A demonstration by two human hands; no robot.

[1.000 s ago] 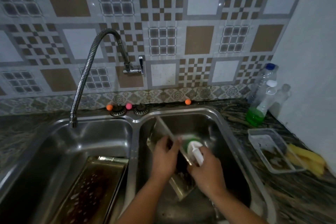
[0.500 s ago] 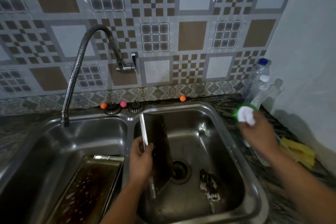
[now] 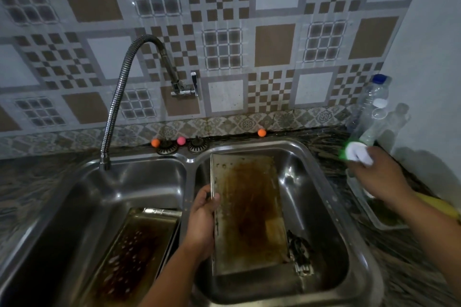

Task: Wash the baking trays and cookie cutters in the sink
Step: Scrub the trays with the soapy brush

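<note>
The rectangular metal baking tray (image 3: 249,212) in the right basin of the stainless steel double sink (image 3: 324,182) is in rough shape: the whole flat face is stained rusty brown, darkest down the middle, with paler greyish metal only showing along the edges and a scatter of little spots near the left rim. It's tipped up on its lower short edge, face toward the camera, leaning back into the basin. The left hand (image 3: 203,219) has it by the left long edge, fingers curled round the rim with the thumb on the front, so a proper clamp on the side.

Just beside the tray's lower right corner, on the basin floor, there's a small dark metal thing (image 3: 300,252), too murky to say what exactly.

A second rectangular metal tray (image 3: 134,254) lies slanted in the left basin, inside dark brown and dotted with pale droplets or suds.

The right hand (image 3: 379,177) is off over the dark mottled countertop (image 3: 331,154) to the right of the sink, wrapped around a green-and-white pump-top soap bottle (image 3: 354,152), fingers closed on it. Behind it stand a couple of clear plastic bottles (image 3: 374,99), one with a blue cap. The flexible silver hose tap (image 3: 119,97) arcs over the left basin, no water visible from it.
</note>
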